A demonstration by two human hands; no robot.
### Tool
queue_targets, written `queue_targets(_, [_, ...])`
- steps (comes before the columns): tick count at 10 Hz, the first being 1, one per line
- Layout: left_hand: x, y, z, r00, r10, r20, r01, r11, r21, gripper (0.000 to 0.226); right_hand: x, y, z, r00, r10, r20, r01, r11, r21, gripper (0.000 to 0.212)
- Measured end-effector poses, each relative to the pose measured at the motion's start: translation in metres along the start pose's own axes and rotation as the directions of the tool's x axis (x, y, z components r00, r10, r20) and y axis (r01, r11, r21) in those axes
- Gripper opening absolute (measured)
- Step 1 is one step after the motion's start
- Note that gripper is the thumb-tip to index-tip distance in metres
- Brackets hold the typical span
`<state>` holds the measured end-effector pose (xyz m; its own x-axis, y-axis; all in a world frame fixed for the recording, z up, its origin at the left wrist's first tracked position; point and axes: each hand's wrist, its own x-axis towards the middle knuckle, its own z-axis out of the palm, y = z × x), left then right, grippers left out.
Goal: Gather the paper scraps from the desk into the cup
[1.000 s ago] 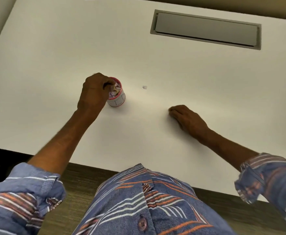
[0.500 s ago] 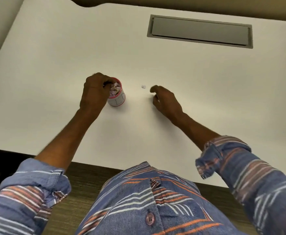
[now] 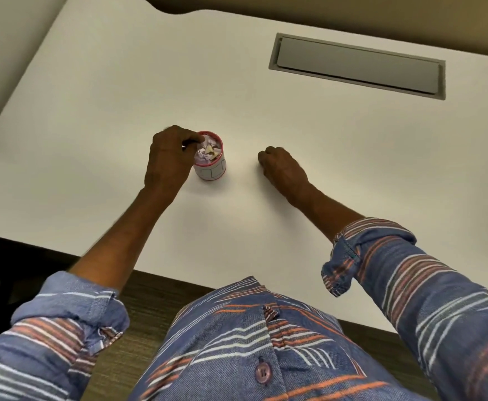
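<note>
The cup (image 3: 210, 160) is gripped at the rim by the left hand (image 3: 167, 159) and it's crammed with paper scraps (image 3: 208, 151). The right hand (image 3: 283, 169) is curled knuckles-up on the desk (image 3: 121, 82); whether anything's pinched underneath can't be told. Scraps could easily get knocked back out if more is pushed in.

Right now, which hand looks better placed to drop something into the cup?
Probably the right hand: it is curled shut beside the cup and free, while the left hand grips the cup's rim.

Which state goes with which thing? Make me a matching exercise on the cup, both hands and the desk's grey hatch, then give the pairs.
Things:
1. cup
2. left hand
3. right hand
4. grey hatch

States:
A. curled shut, resting on the desk
B. set flush in the desk's far right part
C. full of crumpled paper scraps
D. gripping the red rim

Pairs: 1-C, 2-D, 3-A, 4-B
</note>
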<state>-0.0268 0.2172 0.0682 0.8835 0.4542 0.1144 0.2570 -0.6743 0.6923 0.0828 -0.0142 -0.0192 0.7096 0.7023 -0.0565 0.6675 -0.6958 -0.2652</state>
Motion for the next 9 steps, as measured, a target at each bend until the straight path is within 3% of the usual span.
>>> queue_targets(1, [0.001,0.0,0.001,1.0,-0.002,-0.017,0.002,1.0,-0.015,0.019,-0.006,-0.003,-0.004,0.969,0.245,-0.028,-0.226,0.928,0.295,0.017])
queue_targets(2, [0.001,0.0,0.001,0.999,-0.015,-0.03,0.014,0.999,-0.034,0.025,0.0,-0.02,-0.021,0.899,0.421,-0.116,-0.305,0.795,0.525,0.026])
queue_targets(3, [0.0,0.001,0.002,1.0,0.003,-0.013,-0.004,0.999,-0.034,0.032,0.014,-0.051,-0.047,0.886,0.396,-0.243,-0.128,0.71,0.692,0.022])
queue_targets(4, [0.001,0.001,0.004,1.0,0.001,-0.009,-0.001,1.0,-0.009,0.037,0.027,-0.079,-0.062,0.919,0.291,-0.266,0.011,0.655,0.756,0.019])
queue_targets(6, [-0.003,0.002,0.0,1.0,-0.006,0.004,0.006,1.0,-0.019,0.041,0.035,-0.102,-0.06,0.969,0.119,-0.215,0.083,0.667,0.74,0.022])
queue_targets(7, [-0.006,0.002,-0.001,1.0,-0.004,0.018,0.005,0.998,-0.061,0.041,0.026,-0.097,-0.057,0.946,0.173,-0.275,0.092,0.667,0.739,0.012])
queue_targets(9, [-0.014,0.004,-0.002,0.996,0.085,0.007,-0.085,0.995,-0.06,0.032,-0.015,-0.061,-0.044,0.849,0.433,-0.301,-0.091,0.683,0.725,0.017])
